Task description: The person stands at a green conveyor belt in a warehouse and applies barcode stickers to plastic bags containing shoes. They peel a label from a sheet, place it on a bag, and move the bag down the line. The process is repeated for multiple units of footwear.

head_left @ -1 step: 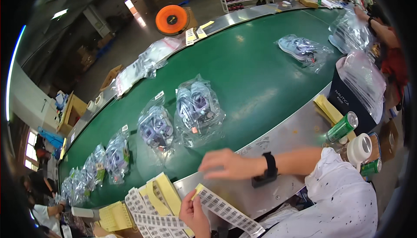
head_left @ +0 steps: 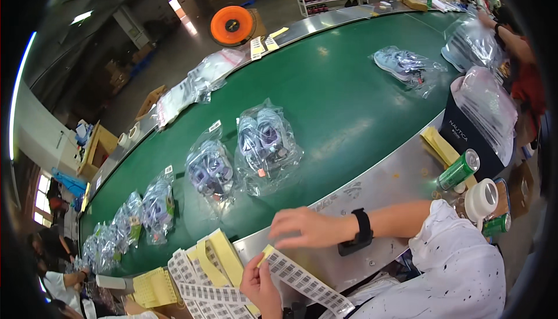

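Observation:
My left hand [head_left: 261, 284] pinches the yellow-tipped upper end of a strip of barcode labels [head_left: 308, 281] between thumb and fingers. The strip slants down to the right across the metal edge. My right hand [head_left: 303, 228], with a black watch on its wrist, hovers just above that end, fingers stretched out and apart. No item shows in it. Left of my hands lie more barcode label sheets [head_left: 200, 275] with yellow backing strips. Beyond, on the green belt, rest a pair of bagged shoes [head_left: 261, 141] and a second bagged pair [head_left: 209, 168].
More bagged shoes [head_left: 157, 208] line the green conveyor belt [head_left: 331, 115] at left; another bagged pair [head_left: 404, 66] lies far right. A dark box of plastic bags [head_left: 471, 136], green can [head_left: 459, 169] and white-lidded container [head_left: 481, 198] stand at right. A co-worker's arm [head_left: 517, 43] reaches toward a bag.
My right hand has dropped slightly toward the upper end of the label strip. My left hand keeps its pinch. The bagged shoes stay almost where they were.

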`<state>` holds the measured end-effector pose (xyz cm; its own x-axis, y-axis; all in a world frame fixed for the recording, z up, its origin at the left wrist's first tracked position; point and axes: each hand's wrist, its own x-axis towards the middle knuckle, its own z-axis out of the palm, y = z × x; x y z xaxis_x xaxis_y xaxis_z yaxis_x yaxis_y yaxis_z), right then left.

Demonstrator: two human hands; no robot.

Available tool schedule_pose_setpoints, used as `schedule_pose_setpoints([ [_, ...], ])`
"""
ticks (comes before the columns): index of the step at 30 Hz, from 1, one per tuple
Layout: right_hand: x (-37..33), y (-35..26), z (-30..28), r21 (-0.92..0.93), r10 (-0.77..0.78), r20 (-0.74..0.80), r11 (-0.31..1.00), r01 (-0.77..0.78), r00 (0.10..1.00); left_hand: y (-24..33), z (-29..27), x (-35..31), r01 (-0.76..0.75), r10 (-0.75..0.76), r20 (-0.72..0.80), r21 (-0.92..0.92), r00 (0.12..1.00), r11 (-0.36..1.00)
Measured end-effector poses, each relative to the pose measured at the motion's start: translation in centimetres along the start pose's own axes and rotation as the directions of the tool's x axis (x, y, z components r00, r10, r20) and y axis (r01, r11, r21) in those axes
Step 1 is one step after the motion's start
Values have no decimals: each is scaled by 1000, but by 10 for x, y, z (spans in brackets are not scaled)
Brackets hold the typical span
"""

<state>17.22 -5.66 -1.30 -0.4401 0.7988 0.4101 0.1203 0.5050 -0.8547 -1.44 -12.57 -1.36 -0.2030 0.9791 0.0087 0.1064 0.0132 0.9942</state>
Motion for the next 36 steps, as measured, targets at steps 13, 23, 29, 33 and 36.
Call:
schedule_pose_setpoints([
  [13, -15, -12, 6, -59, -46, -122, 998, 39, 992, 9, 9, -1, -117, 115, 71, 24, 991, 993],
  [23, -17, 1, 0, 80, 91, -29, 993, -89, 995, -1, 13, 6, -134, 115, 194, 88, 974, 987],
  [29, -14, 7, -1, -208, -157, -49, 968, 143, 986, -7, 13, 14, -32, 17, 225, 65, 974, 997],
  [33, -16, 10, 2, -429, -322, -1, 855, 291, 947, -10, 18, 15, 165, -135, 298, -80, 945, 983],
  [36, -17, 11, 0, -457, -315, 68, 834, 310, 947, -18, 17, 20, 187, -158, 358, -47, 920, 981],
])
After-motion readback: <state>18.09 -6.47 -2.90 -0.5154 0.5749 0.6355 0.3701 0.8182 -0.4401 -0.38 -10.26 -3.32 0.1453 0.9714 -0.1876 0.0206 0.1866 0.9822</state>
